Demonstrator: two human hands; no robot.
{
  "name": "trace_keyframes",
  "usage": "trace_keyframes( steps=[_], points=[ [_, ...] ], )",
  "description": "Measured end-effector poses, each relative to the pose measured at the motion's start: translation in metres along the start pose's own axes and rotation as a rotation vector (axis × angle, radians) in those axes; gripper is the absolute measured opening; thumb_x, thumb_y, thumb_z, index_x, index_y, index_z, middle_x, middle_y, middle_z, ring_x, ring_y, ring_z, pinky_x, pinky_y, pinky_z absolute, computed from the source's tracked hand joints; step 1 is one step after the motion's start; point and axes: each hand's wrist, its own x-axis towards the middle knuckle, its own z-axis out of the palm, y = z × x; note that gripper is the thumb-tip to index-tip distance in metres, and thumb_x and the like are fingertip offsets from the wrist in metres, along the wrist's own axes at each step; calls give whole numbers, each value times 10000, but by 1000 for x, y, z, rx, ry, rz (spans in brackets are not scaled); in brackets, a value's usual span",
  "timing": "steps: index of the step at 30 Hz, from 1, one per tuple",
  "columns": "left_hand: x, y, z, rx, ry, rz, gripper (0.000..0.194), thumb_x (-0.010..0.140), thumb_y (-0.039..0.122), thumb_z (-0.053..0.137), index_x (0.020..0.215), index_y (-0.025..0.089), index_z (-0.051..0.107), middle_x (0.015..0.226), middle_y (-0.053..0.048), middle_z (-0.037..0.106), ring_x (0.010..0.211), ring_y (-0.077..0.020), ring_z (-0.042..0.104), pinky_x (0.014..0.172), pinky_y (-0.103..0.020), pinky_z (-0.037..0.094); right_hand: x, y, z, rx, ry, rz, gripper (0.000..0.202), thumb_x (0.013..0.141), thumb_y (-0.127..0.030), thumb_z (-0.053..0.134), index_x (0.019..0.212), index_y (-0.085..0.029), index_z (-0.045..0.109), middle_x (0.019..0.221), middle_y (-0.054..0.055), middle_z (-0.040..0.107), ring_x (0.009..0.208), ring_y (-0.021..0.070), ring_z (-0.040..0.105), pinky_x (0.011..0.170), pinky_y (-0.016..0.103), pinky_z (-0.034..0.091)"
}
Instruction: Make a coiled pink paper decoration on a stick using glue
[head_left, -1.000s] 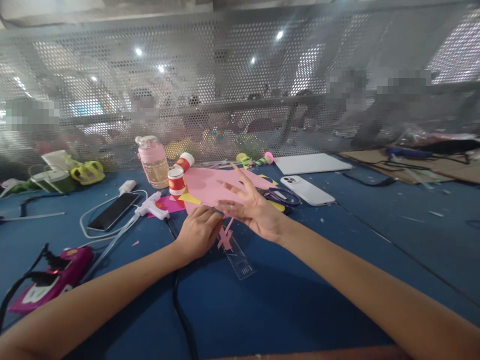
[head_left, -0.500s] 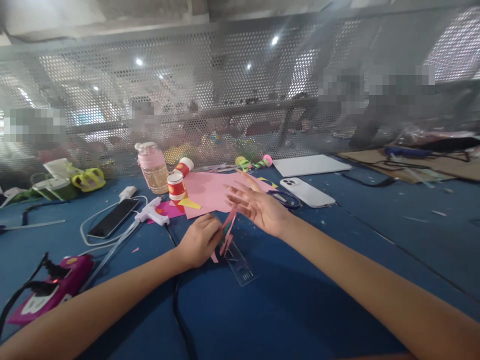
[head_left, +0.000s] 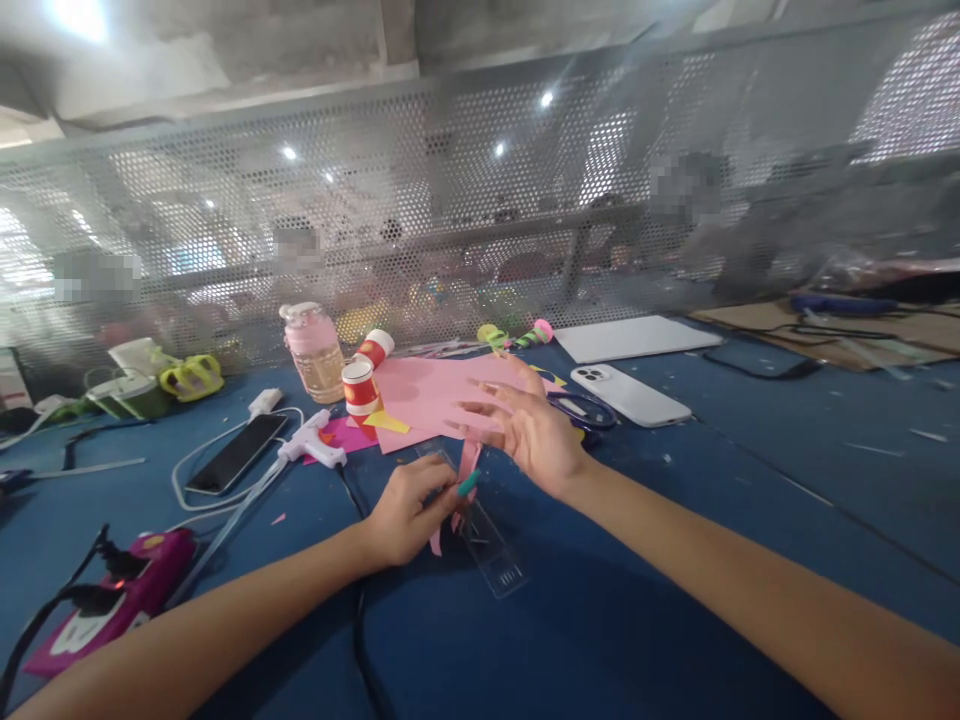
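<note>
Clock positions, read from the left hand's place on the desk (head_left: 637, 640):

- Left hand (head_left: 409, 505): centre of dial; grip narrow, pinched on a small teal item (head_left: 469, 484), kind unclear. Latest change: this item had come into plainer view at the fingertips.
- Pink strip (head_left: 469, 460): 2 o'clock, roughly upright beside the teal item; whether the left fingers also pinched it could not be told.
- Right hand (head_left: 544, 445): 2 o'clock, grip wide, fingers spread near the strip's top; contact unclear. As judged, the strip did not depend on a firm hold there.
- Clear ruler (head_left: 499, 565): 4 o'clock, flat.
- Pink sheet (head_left: 420, 385): 12 to 1 o'clock, flat.
- Glue gun (head_left: 315, 440): 10 o'clock, lying down.
- Upright red-and-white cup (head_left: 360, 392): 11 o'clock.
</note>
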Motion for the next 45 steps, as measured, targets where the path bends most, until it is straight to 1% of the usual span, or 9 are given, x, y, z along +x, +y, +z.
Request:
trace_keyframes(
  steps=[7, 11, 17, 21, 26, 31, 35, 40, 45],
  points=[
    [-1, 0, 3, 123, 2, 155, 292, 866, 191, 378, 616, 153, 523, 587, -32, 549, 608, -117, 500, 569, -209, 413, 5, 0, -4, 144, 182, 233, 317, 804, -198, 428, 1120, -200, 398, 943, 124, 546, 783, 196, 635, 517, 265, 565],
    [-2, 2, 1, 139, 32, 170, 298, 868, 203, 366, 617, 158, 521, 589, -39, 553, 593, -121, 499, 550, -219, 410, 2, 0, 0, 135, 191, 205, 247, 798, -213, 427, 1044, -217, 432, 944, 104, 524, 810, 200, 627, 543, 295, 573],
    [-1, 2, 0, -55, 39, -61, 357, 874, 321, 384, 623, 150, 570, 625, -49, 595, 605, -119, 542, 580, -228, 430, -1, 5, -1, 28, 57, -12, 399, 690, -259, 554, 1065, -302, 424, 904, 23, 526, 801, 224, 628, 663, 473, 551],
    [0, -2, 3, -436, 19, -302, 386, 827, 444, 449, 594, 149, 537, 591, -26, 590, 543, -113, 559, 550, -233, 438, -3, 13, -6, -63, -11, -93, 431, 684, -311, 584, 1069, -328, 390, 998, 11, 493, 831, 214, 619, 696, 485, 538],
    [4, -15, 7, -844, 35, -566, 447, 622, 565, 630, 565, 133, 532, 449, 5, 547, 363, -84, 479, 370, -189, 318, -9, 32, -22, -569, -233, -380, 477, 750, -252, 591, 1122, -354, 311, 1212, 42, 331, 999, 190, 519, 770, 436, 529],
    [9, -20, 7, -1052, 95, -590, 423, 568, 515, 690, 503, 119, 555, 375, 9, 516, 340, -72, 444, 406, -200, 332, -9, 44, -34, -909, -392, -522, 474, 720, -227, 633, 1077, -298, 329, 1152, 82, 293, 1003, 204, 477, 698, 408, 568],
    [9, -21, 7, -1091, 121, -600, 391, 586, 464, 682, 447, 126, 544, 373, -1, 504, 375, -80, 442, 439, -216, 342, -6, 44, -38, -895, -372, -532, 437, 707, -213, 653, 1010, -305, 351, 1126, 69, 309, 1121, 242, 410, 616, 342, 585],
    [13, -25, 2, -1164, 164, -724, 334, 677, 362, 599, 438, 156, 486, 390, 23, 420, 407, -79, 398, 460, -227, 353, -6, 44, -42, -868, -435, -466, 591, 707, -190, 657, 1112, -349, 258, 1180, 75, 269, 843, 149, 541, 610, 357, 590],
    [17, -26, -2, -1215, 219, -856, 339, 760, 304, 530, 471, 169, 414, 418, 40, 349, 461, -87, 428, 572, -240, 429, -10, 46, -40, -898, -363, -437, 624, 736, -179, 613, 1218, -380, 271, 1251, 80, 214, 811, 138, 547, 598, 335, 593]
  ],
)
